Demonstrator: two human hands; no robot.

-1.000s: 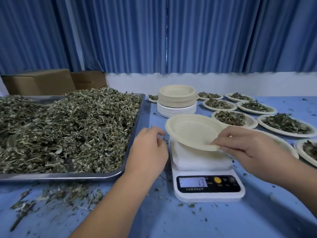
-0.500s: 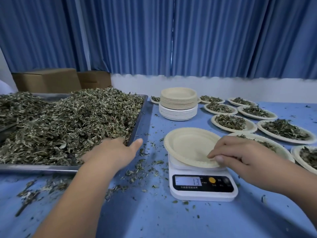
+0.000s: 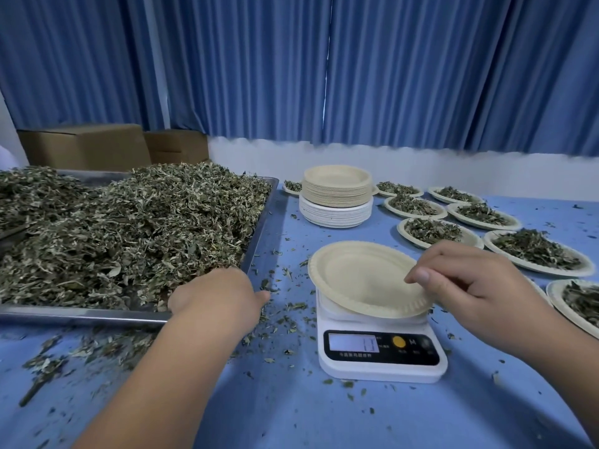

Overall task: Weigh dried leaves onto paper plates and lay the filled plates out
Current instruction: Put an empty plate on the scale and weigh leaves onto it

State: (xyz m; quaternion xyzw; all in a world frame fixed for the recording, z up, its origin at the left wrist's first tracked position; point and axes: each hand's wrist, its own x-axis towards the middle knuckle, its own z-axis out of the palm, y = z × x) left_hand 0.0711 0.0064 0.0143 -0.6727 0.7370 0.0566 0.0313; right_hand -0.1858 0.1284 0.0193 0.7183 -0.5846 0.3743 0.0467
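Note:
An empty cream paper plate [image 3: 359,277] sits slightly tilted on the white digital scale [image 3: 379,358], whose display is too blurred to read. My right hand [image 3: 470,286] hovers over the plate's right rim with loosely curled fingers and holds nothing. My left hand [image 3: 217,296] rests at the near right corner of the metal tray [image 3: 262,222], heaped with dried leaves [image 3: 129,231]. Its fingers dip into the leaves and are hidden; the thumb points right.
A stack of empty plates [image 3: 337,196] stands behind the scale. Several filled plates [image 3: 534,251] lie at the right, up to the table edge. Loose leaf bits [image 3: 285,312] litter the blue tablecloth. Cardboard boxes [image 3: 84,147] stand behind the tray.
My left hand moved from beside the scale left to the tray corner and into the leaves. My right hand set the plate on the scale and lifted its thumb off the rim.

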